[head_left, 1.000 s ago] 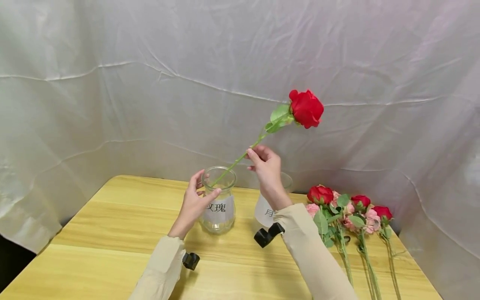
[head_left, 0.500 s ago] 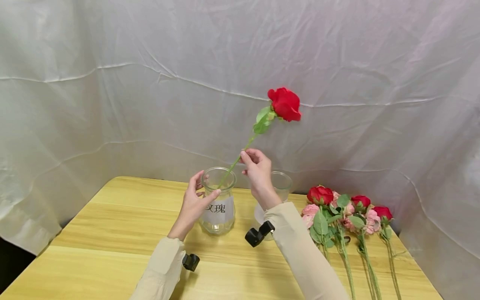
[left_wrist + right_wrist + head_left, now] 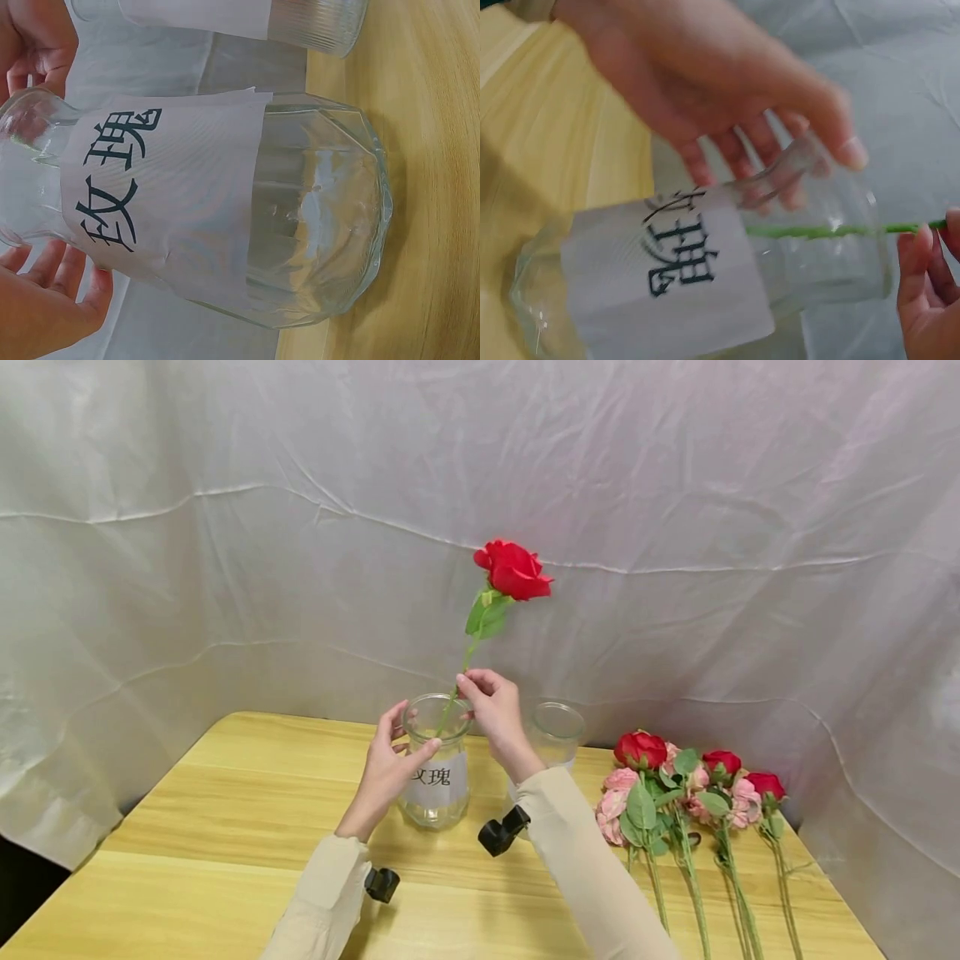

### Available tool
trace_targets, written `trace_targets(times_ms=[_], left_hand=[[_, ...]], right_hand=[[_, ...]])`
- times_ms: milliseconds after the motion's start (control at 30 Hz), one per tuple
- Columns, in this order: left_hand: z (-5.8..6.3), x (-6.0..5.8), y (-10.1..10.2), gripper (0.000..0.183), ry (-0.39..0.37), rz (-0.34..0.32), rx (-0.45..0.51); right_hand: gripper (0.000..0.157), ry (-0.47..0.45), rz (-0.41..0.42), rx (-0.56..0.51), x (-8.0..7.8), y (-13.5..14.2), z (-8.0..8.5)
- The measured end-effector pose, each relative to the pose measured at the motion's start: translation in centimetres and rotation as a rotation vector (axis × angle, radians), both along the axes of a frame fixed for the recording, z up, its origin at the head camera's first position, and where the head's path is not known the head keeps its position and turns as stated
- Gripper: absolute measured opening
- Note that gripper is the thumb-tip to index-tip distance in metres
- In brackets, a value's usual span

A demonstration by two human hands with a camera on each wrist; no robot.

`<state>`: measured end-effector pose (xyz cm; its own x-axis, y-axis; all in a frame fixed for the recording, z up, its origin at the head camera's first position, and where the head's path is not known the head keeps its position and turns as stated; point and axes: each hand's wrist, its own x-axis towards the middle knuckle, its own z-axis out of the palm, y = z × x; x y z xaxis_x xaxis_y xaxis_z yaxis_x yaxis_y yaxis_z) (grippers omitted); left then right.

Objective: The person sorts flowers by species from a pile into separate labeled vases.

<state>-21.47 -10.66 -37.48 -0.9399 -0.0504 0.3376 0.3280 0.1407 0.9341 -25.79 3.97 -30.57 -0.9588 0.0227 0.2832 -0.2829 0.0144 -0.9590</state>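
Note:
My right hand [image 3: 498, 714] pinches the green stem of a red rose [image 3: 514, 571], its bloom up and leaning slightly right. The stem's lower end is inside a clear glass vase [image 3: 435, 814], as the right wrist view shows with the stem [image 3: 810, 232] behind the glass. My left hand [image 3: 386, 777] grips this vase at its neck, thumb in front and fingers at the far left side. A white paper label [image 3: 165, 180] with two black characters wraps the vase, which stands upright on the table.
A second glass vase [image 3: 557, 727] stands to the right, partly hidden by the right arm. Several red roses [image 3: 641, 749] and pink flowers [image 3: 746, 802] lie on the wooden table [image 3: 247, 810] at right. A grey curtain [image 3: 337, 585] hangs behind.
My right hand has moved left and a little down with the rose, and the stem has swung from a strong rightward slant to nearly upright. The left hand and vase have stayed put.

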Motion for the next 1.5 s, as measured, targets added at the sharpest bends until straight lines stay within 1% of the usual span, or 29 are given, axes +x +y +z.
trace_targets(times_ms=[100,200,500,567,733,800,867,967,1200,1400,1500], left_hand=[[0.0,0.1,-0.1,0.076,-0.005,-0.001,-0.001],[0.0,0.1,-0.1,0.076,-0.006,-0.003,-0.005],[0.1,0.4,-0.4,0.075,-0.01,0.001,-0.001],[0.1,0.4,-0.4,0.075,-0.01,0.001,0.003],[0.2,0.4,-0.5,0.075,-0.012,0.0,0.017],[0.2,0.4,-0.5,0.074,-0.013,0.002,0.018],[0.2,0.3,-0.5,0.074,-0.014,0.004,0.019],[0.1,0.2,-0.4,0.074,-0.014,0.006,0.021],[0.0,0.0,-0.4,0.074,-0.012,0.0,0.02],[0.0,0.0,-0.4,0.075,-0.012,-0.003,0.022],[0.1,0.0,-0.4,0.075,-0.014,-0.003,0.024]], right_hand=[[0.018,0.025,0.036,0.082,-0.1,-0.1,-0.3],[0.018,0.04,0.039,0.147,-0.3,-0.2,-0.3],[0.016,0.06,0.028,0.203,-0.6,-0.7,-0.2],[0.016,0.056,0.035,0.234,-0.7,-0.8,-0.1],[0.015,0.061,0.037,0.406,-0.7,-1.0,0.2],[0.015,0.065,0.033,0.458,-0.7,-1.0,0.4],[0.015,0.065,0.032,0.482,-0.6,-1.0,0.4],[0.015,0.061,0.023,0.481,-0.6,-1.0,0.4],[0.016,0.044,0.003,0.414,-0.7,-1.1,0.0],[0.017,0.064,-0.008,0.424,-0.7,-0.9,-0.1],[0.018,0.085,0.004,0.414,-0.6,-0.8,-0.2]])
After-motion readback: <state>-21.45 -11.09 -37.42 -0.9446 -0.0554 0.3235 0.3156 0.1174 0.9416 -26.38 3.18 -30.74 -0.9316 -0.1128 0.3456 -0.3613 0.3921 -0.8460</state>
